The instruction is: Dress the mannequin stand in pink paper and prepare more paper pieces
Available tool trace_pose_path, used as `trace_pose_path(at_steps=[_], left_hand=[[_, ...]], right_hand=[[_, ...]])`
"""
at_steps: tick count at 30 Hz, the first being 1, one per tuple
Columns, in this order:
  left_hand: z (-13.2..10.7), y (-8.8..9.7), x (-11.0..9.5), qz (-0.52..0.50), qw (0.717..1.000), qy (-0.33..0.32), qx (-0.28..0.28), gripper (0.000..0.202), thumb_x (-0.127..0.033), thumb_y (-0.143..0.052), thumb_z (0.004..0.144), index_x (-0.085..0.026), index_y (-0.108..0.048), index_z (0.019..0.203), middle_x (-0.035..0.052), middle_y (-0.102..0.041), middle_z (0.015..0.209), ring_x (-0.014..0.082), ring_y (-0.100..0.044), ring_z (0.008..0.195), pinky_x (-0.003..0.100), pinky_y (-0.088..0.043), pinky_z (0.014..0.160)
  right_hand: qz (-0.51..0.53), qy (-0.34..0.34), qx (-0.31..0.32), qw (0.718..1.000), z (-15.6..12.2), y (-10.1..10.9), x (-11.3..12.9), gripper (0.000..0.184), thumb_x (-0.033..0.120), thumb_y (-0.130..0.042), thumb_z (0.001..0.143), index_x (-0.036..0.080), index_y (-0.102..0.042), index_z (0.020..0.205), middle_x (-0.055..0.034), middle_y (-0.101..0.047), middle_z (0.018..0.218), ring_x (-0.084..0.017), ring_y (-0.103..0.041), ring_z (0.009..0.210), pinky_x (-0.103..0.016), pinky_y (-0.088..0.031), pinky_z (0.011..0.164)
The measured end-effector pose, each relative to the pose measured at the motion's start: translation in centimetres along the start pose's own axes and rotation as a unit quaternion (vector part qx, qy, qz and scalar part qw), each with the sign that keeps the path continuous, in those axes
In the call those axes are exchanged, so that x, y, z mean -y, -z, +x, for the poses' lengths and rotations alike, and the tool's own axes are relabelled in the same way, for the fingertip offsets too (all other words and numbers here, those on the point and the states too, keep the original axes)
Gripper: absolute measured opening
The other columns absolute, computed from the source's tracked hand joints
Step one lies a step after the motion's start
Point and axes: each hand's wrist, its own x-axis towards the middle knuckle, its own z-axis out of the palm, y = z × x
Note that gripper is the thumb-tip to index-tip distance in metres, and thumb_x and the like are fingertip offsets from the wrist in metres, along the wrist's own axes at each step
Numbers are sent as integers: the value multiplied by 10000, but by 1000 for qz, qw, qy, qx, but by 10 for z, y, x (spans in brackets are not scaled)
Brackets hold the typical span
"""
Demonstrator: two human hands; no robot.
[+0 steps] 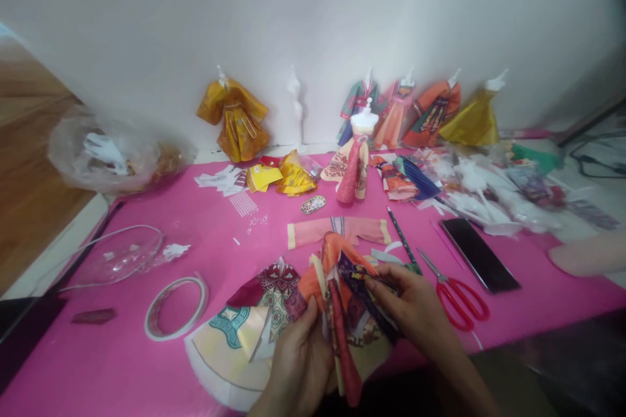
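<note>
My left hand (298, 358) and my right hand (415, 309) are both closed on a folded paper doll garment (342, 287), orange with purple and red patterned parts, held over the near edge of the pink mat (171, 378). The left fingers pinch its lower left side. My right fingers grip a purple strip on its right. Under it lies a cream and teal fan-shaped paper skirt (229, 339) with a red patterned piece (274, 280). A flat orange paper jacket (337, 230) lies just beyond.
Red-handled scissors (457, 300), a black phone (479, 254) and a pencil (401, 238) lie to the right. A tape roll (176, 306) and clear plastic dish (117, 254) sit left. A small mannequin in a red skirt (355, 159) stands mid-mat; dressed paper dolls line the wall.
</note>
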Motion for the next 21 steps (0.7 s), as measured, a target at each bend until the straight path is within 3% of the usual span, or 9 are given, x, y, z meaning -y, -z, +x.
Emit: trace_pose_path(at_steps=[7, 13, 21], left_hand=[[-1, 4, -4, -24, 999, -17, 39, 433, -277, -348, 1011, -170, -762, 1080, 101, -791, 1010, 254, -681, 1111, 406, -430, 1083], [-2, 10, -9, -23, 999, -6, 33, 455, -302, -327, 1021, -143, -744, 1108, 99, -792, 1037, 234, -690, 1097, 377, -422, 1084], [-4, 10, -10, -18, 999, 17, 34, 411, -361, -391, 1002, -179, -727, 1155, 107, -785, 1059, 309, -644, 1173, 485, -411, 1061]], right_hand=[[-26, 16, -6, 1000, 0, 8, 0, 211, 334, -640, 852, 241, -790, 968, -21, -799, 914, -239, -738, 826, -299, -568, 703], [21, -7, -28, 999, 0, 10, -5, 229, 400, -670, 822, 222, -795, 894, -24, -790, 818, -228, -737, 751, -284, -582, 642], [93, -48, -74, 992, -3, 35, -6, 290, 458, -767, 719, 202, -792, 853, -44, -775, 731, -203, -704, 607, -254, -558, 512]])
